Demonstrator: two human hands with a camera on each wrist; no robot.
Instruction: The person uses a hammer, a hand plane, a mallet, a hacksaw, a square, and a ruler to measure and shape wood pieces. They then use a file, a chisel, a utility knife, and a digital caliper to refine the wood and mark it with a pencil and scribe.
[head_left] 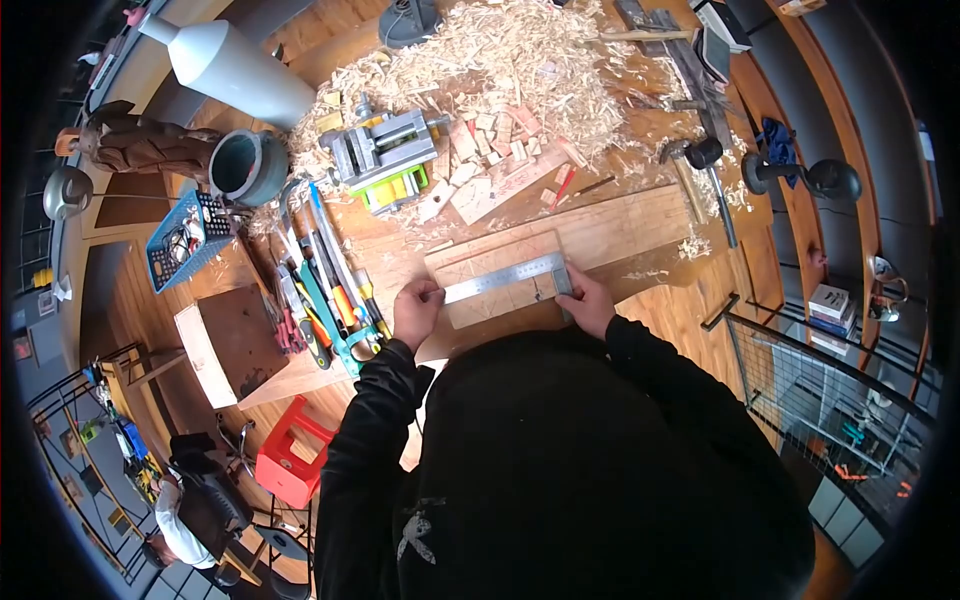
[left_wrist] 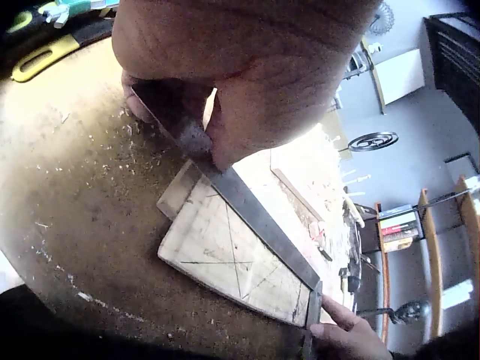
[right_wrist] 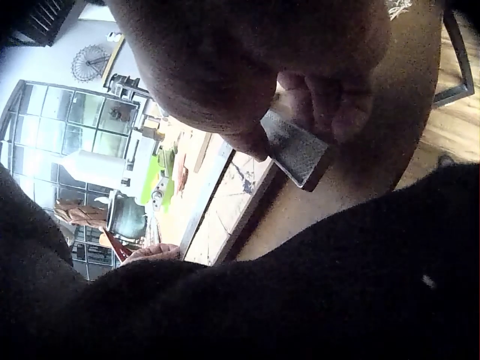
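Note:
A steel try square (head_left: 505, 277) lies across a pale wooden board (head_left: 485, 307) at the near edge of the bench. My left hand (head_left: 417, 313) pinches the free end of its blade between thumb and fingers. At the other end, my right hand (head_left: 592, 304) grips the thick stock, its thumb on the near side. In the left wrist view the blade (left_wrist: 262, 225) runs along the board (left_wrist: 225, 259), which bears crossing pencil lines. The right wrist view shows the stock (right_wrist: 300, 154) between thumb and fingers, the fingers partly in shadow.
Behind the board are a vise (head_left: 385, 148), wood offcuts (head_left: 490, 140) and a heap of shavings (head_left: 540, 60). Several hand tools (head_left: 325, 270) lie at the left. A hammer (head_left: 712, 165) rests at the right. A red stool (head_left: 293, 455) stands below the bench.

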